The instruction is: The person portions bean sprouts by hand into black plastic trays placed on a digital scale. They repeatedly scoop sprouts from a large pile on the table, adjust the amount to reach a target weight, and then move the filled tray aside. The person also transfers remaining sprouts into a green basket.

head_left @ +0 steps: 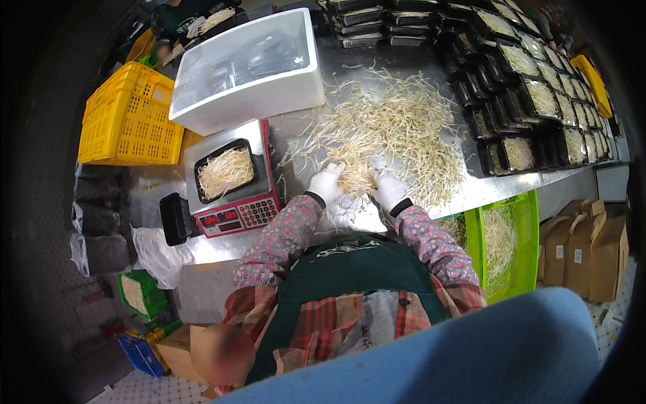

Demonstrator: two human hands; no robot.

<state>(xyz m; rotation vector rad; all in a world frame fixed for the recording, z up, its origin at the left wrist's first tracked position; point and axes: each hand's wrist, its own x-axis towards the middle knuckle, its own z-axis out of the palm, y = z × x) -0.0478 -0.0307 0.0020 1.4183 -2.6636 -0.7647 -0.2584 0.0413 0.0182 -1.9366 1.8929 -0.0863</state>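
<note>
From where I stand, a person in floral sleeves leans over a shiny metal tabletop (346, 217), both hands in white gloves. The left hand (326, 183) and the right hand (390, 187) face each other at the near edge of a wide, loose heap of pale, thin-stemmed sprouts (404, 121). Between them sits a denser bunch of sprouts (356, 178), resting low by the tabletop's near side; the fingers of each hand are closed against it from either side, though the tips are partly buried in the stems.

Over to the person's left stands a red digital scale with a silver plate (246, 214), and on that plate rests a black rectangular plastic tray filled with sprouts (226, 172). Just beside the scale, an empty black plastic tray (176, 219) leans on its side. Behind the scale I see a white foam box (269, 97), with a yellow slatted plastic crate (131, 121) next to it. Stacks of filled black trays (538, 97) crowd the far right.
</note>
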